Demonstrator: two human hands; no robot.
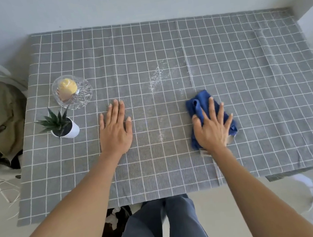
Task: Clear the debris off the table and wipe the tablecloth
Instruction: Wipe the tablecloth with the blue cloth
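Item: our right hand (212, 125), spread flat, pressing the blue cloth (202, 104) on the tablecloth (246, 87) to wipe; left hand (115, 129) open, palm down, likely steadying the fabric; white debris (158, 76) ahead, between the hands; glass dish (72, 92) and potted plant (62, 126) left of the left hand; open bench to the right.

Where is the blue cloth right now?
The blue cloth lies on the tablecloth's near right part, pressed flat under the right hand.
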